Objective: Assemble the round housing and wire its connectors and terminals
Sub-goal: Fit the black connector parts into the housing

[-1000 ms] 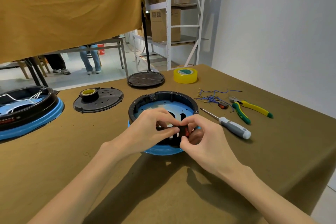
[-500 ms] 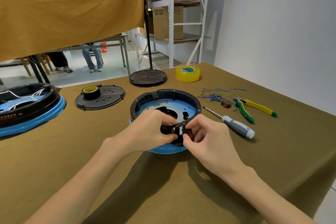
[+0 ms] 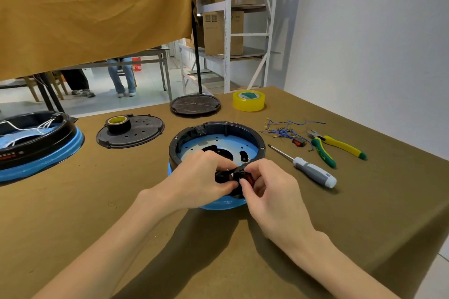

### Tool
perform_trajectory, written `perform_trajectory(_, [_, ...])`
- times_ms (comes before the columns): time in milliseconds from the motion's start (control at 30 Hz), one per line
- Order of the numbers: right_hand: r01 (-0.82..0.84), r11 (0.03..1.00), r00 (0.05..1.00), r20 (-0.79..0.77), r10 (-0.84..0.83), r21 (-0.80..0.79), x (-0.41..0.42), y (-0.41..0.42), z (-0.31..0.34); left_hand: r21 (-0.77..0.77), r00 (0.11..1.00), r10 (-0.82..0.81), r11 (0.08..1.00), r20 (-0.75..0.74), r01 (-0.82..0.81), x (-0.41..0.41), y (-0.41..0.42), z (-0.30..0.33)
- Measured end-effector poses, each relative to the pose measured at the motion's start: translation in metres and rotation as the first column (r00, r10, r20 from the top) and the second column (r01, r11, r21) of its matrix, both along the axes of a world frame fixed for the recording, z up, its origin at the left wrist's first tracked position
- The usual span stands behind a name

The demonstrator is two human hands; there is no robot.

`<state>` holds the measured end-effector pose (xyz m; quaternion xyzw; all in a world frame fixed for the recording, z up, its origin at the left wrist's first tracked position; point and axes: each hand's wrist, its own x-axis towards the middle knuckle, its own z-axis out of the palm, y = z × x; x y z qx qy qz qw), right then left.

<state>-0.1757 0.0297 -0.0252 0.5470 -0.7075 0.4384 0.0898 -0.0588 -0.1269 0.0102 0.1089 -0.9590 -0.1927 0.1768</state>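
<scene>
— Gripping what, at the near rim of the round housing (image 3: 216, 133)?

— Left hand (image 3: 204, 181) curled over the black rim, fingers pinching a black part there. Right hand (image 3: 269, 189) pinching a small red-and-black switch (image 3: 249, 180) against the same spot on the rim. Hard to tell whether seated in its slot.

— And where on the bench (image 3: 73, 213)?

— Near the middle, blue base down, open side up, blue inner plate showing with dark cut-outs.

— Lying to the right?

— Screwdriver (image 3: 313, 172) just beside the housing, grey handle toward the near edge. Beyond it, green-and-yellow pliers (image 3: 337, 148), and a tangle of blue wires (image 3: 284, 130) with a second small red switch (image 3: 298, 142) at its edge.

— Farther back?

— Yellow tape roll (image 3: 248, 101), well apart from a black round lid (image 3: 195, 105). To the left, a black disc (image 3: 136, 135) carrying a black tape roll (image 3: 118, 122). At far left, a second housing (image 3: 36, 143), white wires inside.
</scene>
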Motion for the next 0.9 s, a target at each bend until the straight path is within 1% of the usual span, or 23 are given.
perform_trajectory(67, [-0.006, 1.000, 1.000, 0.005, 0.006, 0.003, 0.000, -0.001, -0.001, 0.001, 1.000, 0.001, 1.000, 0.000, -0.001, 0.000, 0.001, 0.000])
perform_trajectory(167, [-0.006, 1.000, 0.997, 0.076, 0.008, -0.024, -0.002, -0.004, 0.000, -0.004, 1.000, 0.008, 1.000, -0.004, -0.008, 0.000, 0.002, -0.001])
perform_trajectory(267, [-0.043, 0.998, 0.986, 0.158, 0.051, -0.054, -0.005, -0.006, -0.001, -0.013, 1.000, 0.012, 1.000, -0.013, -0.012, 0.000, 0.003, -0.001])
perform_trajectory(333, [-0.059, 0.995, 0.980, 0.183, 0.072, -0.076, -0.005, -0.003, -0.002, -0.020, 1.000, 0.017, 1.000, -0.009, -0.017, -0.001, 0.003, -0.001])
perform_trajectory(433, [-0.062, 0.995, 0.983, 0.166, 0.074, -0.076, -0.004, -0.001, -0.004, -0.044, 0.998, 0.054, 0.998, -0.022, -0.055, -0.001, 0.003, -0.001])
perform_trajectory(533, [-0.021, 0.998, 0.991, 0.131, 0.028, -0.054, -0.005, -0.002, -0.005, -0.049, 0.997, 0.065, 0.997, -0.032, -0.067, -0.001, 0.005, -0.002])
perform_trajectory(600, [0.008, 0.998, 0.989, 0.150, 0.001, -0.058, -0.005, -0.003, -0.003, -0.045, 0.998, 0.054, 0.997, -0.023, -0.055, -0.001, 0.005, -0.002])
perform_trajectory(700, [0.002, 0.997, 0.985, 0.171, 0.010, -0.071, -0.004, -0.003, -0.002, -0.042, 0.999, 0.037, 0.998, -0.009, -0.038, -0.001, 0.006, -0.001])
perform_trajectory(833, [0.019, 1.000, 0.998, 0.053, -0.018, -0.006, -0.003, -0.003, 0.002, -0.026, 1.000, 0.024, 0.999, 0.004, -0.024, -0.002, 0.005, 0.000])
perform_trajectory(900, [-0.003, 1.000, 0.999, 0.037, 0.002, 0.026, -0.005, -0.001, 0.006, -0.036, 1.000, 0.029, 0.999, -0.001, -0.029, -0.001, 0.005, -0.001])
